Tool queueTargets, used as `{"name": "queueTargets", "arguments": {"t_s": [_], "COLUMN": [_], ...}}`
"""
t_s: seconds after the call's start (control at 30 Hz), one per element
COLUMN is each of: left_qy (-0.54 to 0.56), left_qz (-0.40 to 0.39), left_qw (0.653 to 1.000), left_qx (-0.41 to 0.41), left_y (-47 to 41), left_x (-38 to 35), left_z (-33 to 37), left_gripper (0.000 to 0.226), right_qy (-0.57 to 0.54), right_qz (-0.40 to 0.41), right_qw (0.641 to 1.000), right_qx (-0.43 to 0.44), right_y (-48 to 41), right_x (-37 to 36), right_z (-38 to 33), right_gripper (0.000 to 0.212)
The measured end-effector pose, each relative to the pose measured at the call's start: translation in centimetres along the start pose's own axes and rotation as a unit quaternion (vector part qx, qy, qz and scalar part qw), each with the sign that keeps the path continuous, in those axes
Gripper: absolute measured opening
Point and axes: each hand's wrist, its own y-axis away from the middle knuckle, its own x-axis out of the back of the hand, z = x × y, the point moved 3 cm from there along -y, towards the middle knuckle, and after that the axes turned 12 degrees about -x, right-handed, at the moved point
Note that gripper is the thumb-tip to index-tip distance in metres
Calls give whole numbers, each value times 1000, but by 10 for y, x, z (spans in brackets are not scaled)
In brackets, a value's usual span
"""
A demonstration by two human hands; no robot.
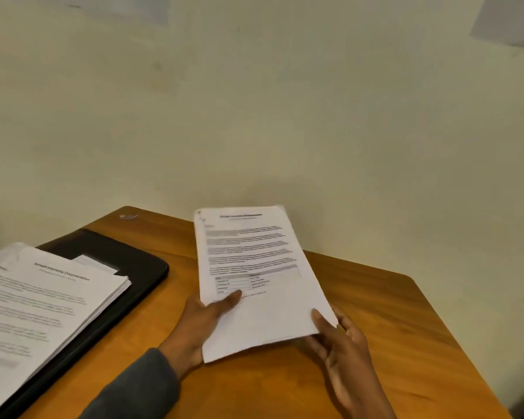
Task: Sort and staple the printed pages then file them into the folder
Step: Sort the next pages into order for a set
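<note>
I hold a thin set of printed pages [254, 267] tilted up above the wooden table [390, 313]. My left hand [203, 325] grips its lower left edge, thumb on top of the sheet. My right hand [342, 343] pinches the lower right corner, thumb on the front. A black folder [133, 267] lies open at the left of the table. A thick stack of printed pages [43, 303] rests on the folder, its sheets fanned at the right edge. No stapler is in view.
A pale wall [254, 116] rises right behind the table's far edge. Bare wood shows to the right of my hands and between the folder and the held pages. The table's right edge runs diagonally toward the lower right corner.
</note>
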Motion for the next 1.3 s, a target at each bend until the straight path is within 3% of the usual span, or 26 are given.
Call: {"name": "queueTargets", "arguments": {"t_s": [0.1,0.2,0.27,0.37,0.5,0.57,0.63,0.73,0.8,0.9,0.97,1.03,1.13,1.2,1.3], "left_qy": [58,94,115,136,202,268,309,226,108,-49,-73,-105,-120,-117,-112], "left_qz": [40,31,20,-11,23,51,31,-29,-72,-161,-158,-135,-107,-97,-101], "left_qw": [998,995,993,991,979,962,950,973,991,985,984,978,971,972,973], "left_qx": [-1,8,22,2,-36,-11,21,43,43,35,-32,-118,-178,-181,-176], "left_y": [6,13,17,11,-4,-12,-14,-18,-19,-16,-15,-9,-11,-11,-4], "left_x": [-5,-18,-26,-26,-1,19,35,40,34,28,22,16,11,10,4], "left_z": [-3,-10,-12,-5,19,28,36,42,49,47,47,52,52,49,41], "left_gripper": [38,39,41,43,43,68,94,82,68,90,85,66,56,59,22], "right_qy": [-54,15,71,62,65,80,95,120,145,182,207,231,226,235,262], "right_qz": [-26,-30,17,26,-43,-51,-42,-38,-27,59,117,150,139,135,144], "right_qw": [998,999,996,996,997,995,994,991,988,977,959,936,919,917,923], "right_qx": [-28,8,58,62,22,15,17,35,48,96,155,218,293,293,241], "right_y": [9,13,13,12,13,13,15,16,18,22,23,25,31,29,20], "right_x": [-17,-40,-46,-36,0,17,28,37,38,37,37,32,26,26,34], "right_z": [10,27,29,18,-7,-17,-25,-32,-34,-36,-39,-42,-44,-42,-35], "right_gripper": [65,76,76,83,46,44,49,69,51,30,26,33,41,47,56]}}
